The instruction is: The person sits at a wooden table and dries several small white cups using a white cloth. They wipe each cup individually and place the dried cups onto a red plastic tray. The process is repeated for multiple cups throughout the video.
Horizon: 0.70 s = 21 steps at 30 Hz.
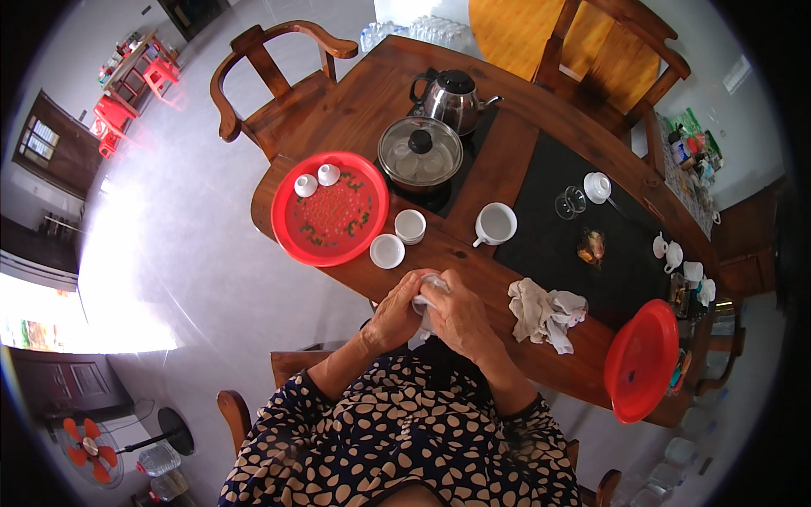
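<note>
Just in front of my body, at the table's near edge, my left hand (394,311) and my right hand (460,319) are closed together around a white cloth (420,336). Its lower end hangs beneath my fingers. Whether a small cup is wrapped inside, I cannot make out. Beyond my hands stand small white cups: a single cup (387,251) and a short stack (410,226). A larger white cup with a handle (495,224) sits farther right. Two upturned white cups (317,180) rest in a red round tray (330,209) at the left.
A lidded glass pot (420,152) and a steel kettle (454,101) stand at the back. Crumpled cloths (547,313) lie to the right, near a red basin (642,362). A glass cup (570,203) and an upturned white bowl (596,188) are on the black panel.
</note>
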Tool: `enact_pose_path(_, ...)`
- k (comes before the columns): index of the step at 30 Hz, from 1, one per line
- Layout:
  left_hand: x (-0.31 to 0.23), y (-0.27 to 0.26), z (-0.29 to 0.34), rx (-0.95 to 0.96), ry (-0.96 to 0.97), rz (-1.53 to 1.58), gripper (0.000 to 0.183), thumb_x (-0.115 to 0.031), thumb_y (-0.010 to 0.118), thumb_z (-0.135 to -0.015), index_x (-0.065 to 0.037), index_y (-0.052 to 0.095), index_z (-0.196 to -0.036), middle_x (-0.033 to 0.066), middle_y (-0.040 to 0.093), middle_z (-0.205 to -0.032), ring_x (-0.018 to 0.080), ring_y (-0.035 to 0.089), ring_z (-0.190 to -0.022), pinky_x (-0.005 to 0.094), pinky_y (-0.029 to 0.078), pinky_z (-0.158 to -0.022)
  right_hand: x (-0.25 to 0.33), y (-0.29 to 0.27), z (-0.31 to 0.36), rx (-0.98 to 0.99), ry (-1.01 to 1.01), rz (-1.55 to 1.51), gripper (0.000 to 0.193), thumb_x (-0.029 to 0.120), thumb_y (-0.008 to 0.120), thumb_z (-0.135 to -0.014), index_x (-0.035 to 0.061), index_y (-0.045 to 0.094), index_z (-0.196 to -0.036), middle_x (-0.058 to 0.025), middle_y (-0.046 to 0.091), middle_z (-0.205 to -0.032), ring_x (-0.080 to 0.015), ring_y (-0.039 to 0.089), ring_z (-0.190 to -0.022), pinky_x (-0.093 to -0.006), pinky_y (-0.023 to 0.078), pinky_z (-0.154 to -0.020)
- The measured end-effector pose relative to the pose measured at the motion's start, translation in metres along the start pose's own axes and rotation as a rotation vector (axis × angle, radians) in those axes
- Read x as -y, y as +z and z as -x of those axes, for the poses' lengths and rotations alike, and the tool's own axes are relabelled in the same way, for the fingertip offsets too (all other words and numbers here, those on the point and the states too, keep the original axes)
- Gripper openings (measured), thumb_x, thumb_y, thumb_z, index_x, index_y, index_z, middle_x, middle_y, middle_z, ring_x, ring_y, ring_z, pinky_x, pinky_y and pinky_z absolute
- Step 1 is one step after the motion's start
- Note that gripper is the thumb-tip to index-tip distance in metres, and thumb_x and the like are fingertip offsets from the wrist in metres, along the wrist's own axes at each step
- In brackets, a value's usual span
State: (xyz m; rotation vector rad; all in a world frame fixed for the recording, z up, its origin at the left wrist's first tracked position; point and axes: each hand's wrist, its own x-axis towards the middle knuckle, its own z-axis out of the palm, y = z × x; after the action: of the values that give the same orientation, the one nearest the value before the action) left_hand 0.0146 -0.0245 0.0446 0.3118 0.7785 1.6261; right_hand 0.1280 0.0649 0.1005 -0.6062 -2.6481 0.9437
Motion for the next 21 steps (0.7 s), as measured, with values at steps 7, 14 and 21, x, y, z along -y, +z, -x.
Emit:
enact_pose_path(7, -0.001, 0.003, 0.001, -0.055, 0.054, -0.064, 0.036, -0.033, 0.038, -0.100, -0.006, 0.048, -0.122, 0.0062, 0.053, -0.107, 0.0152, 0.052, -0.099, 0.0298, 0.045, -0.086, 0.009, -0.007, 0.010, 0.143, 0.088, 0.127, 0.027, 0.005, 0.063, -0.077, 0.0071, 0.063, -0.105, -0.0125, 0.053, -0.094, -0.0302, 0.061, -0.083, -0.0394, 0.052, -0.070)
enact_pose_path(14, -0.004, 0.003, 0.004, -0.149, 0.066, -0.097, 0.039, -0.035, 0.040, -0.099, -0.005, 0.048, -0.123, 0.0077, 0.055, -0.105, 0.0196, 0.056, -0.097, 0.0351, 0.050, -0.080, -0.024, -0.010, 0.014, 0.025, -0.103, -0.486, 0.038, 0.004, 0.060, -0.079, 0.0093, 0.056, -0.116, -0.0168, 0.056, -0.105, -0.0369, 0.060, -0.091, -0.0446, 0.049, -0.074)
enact_pose_path(21, -0.036, -0.013, 0.006, 0.011, -0.044, 0.396, 0.045, -0.033, 0.045, -0.090, -0.004, 0.049, -0.125, 0.0133, 0.059, -0.113, 0.0342, 0.058, -0.104, 0.0430, 0.049, -0.088, -0.064, 0.008, 0.027, -0.061, 0.175, 0.122, 0.049, 0.013, 0.070, -0.076, 0.0129, 0.048, -0.120, -0.0206, 0.050, -0.117, -0.0404, 0.052, -0.104, -0.0491, 0.047, -0.078)
